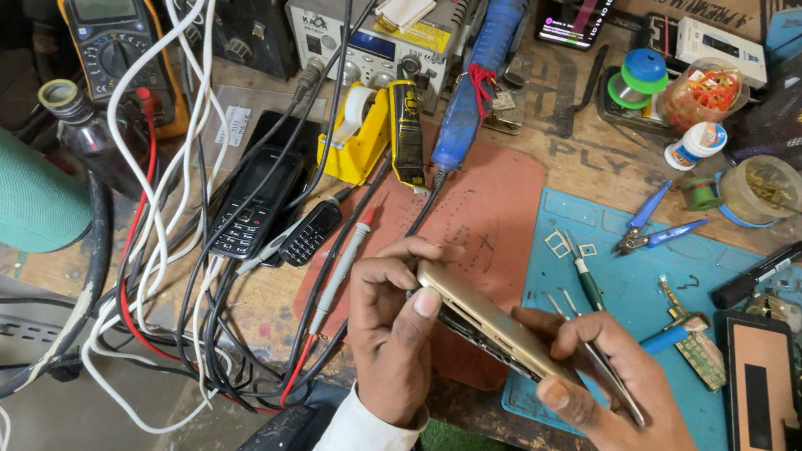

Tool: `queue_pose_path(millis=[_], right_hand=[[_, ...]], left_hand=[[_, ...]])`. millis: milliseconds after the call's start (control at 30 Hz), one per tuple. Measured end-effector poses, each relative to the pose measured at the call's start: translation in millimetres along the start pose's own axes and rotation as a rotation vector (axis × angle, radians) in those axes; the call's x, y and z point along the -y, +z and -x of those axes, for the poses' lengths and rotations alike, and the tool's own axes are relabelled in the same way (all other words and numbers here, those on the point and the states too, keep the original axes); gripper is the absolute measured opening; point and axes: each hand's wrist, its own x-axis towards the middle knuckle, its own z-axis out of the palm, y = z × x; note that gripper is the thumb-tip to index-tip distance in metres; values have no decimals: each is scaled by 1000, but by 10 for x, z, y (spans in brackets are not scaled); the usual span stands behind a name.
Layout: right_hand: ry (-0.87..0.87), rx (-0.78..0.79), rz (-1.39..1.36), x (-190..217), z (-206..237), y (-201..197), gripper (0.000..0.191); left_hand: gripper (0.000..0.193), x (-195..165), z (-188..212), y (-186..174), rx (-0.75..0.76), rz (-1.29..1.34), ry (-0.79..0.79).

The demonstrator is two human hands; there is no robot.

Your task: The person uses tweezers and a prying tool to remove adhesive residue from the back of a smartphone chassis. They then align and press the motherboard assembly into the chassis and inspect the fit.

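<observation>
Centrally, a gold smartphone [495, 324] is held edge-on above the front edge of the workbench [569, 164], its long axis running from upper left down to lower right, the dark open side seam turned toward the camera. Left hand [392, 330] is clamped on the phone's upper-left end, thumb pressed on the gold back. Right hand [624, 407] is closed on the lower-right end and also pinches metal tweezers [613, 376], which slant down and to the right past the fingers. Beneath the hands: a reddish-brown work mat [483, 215]; just right of it a blue silicone repair mat [717, 282] carrying blue-handled pliers [657, 230], a small circuit board [703, 356] and a dark phone screen panel [766, 398]. Left of the hands, two black keypad phones [267, 205] lie among tangled white, red and black cables [159, 228]. Further back: a yellow multimeter [120, 37], a grey bench power unit [373, 26], a blue hot-air handle [485, 64]. Bench is worn plywood, crowded.
</observation>
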Motion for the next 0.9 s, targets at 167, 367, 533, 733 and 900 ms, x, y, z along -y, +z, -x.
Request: queue_pose_path(millis=[167,367,533,733,900], right_hand=[[7,-11,25,50,36,142,38],[-310,-144,105,109,12,510,41],[-481,-265,480,213,24,639,46],[-562,-252,437,172,3,696,46],[-607,-283,293,23,19,689,47]], left_hand=[[30,-23,15,62,36,118,39],[67,118,221,288,-274,384,-241],[88,247,365,397,-223,629,-338],[92,256,360,366,-173,727,-349],[79,222,288,358,-484,515,-319]])
